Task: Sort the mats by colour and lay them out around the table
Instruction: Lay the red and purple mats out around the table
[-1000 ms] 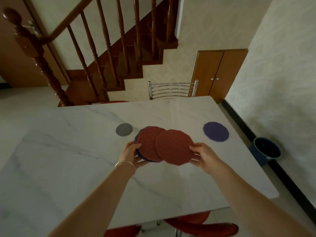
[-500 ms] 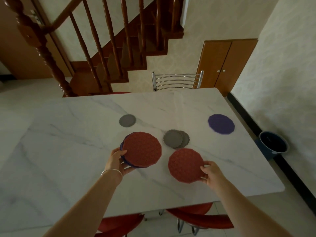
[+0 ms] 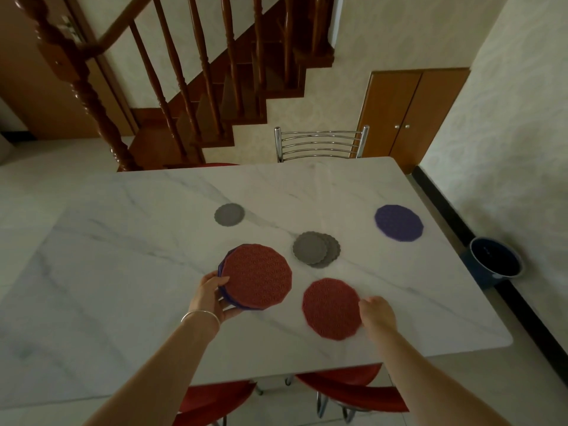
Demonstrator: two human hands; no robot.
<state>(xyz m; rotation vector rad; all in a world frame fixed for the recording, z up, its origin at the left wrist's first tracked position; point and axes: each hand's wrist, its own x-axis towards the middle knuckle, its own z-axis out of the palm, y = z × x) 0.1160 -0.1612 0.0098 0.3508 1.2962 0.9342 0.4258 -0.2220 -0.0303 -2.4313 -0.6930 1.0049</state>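
We hold the stack of mats (image 3: 256,276) in our left hand (image 3: 209,298), thumb on the red top mat and fingers curled under, so the rest stay gathered while we deal them out one at a time; purple edges peek out beneath the red. Our right hand (image 3: 376,313) pinches the rim of a single red mat (image 3: 331,308) at its 3 o'clock side, the mat lying flat or nearly so on the table (image 3: 123,241) near the front edge, apparently being set at a place there. A purple mat (image 3: 399,222) already lies toward 2 o'clock, near the right edge, which suits a seat on that side. Two or three grey mats (image 3: 315,249) sit overlapped near the middle, and one lone grey mat (image 3: 229,214) lies at 11 o'clock from them; we judge these are parked by colour, waiting their turn. Most of the laying out is yet to come.
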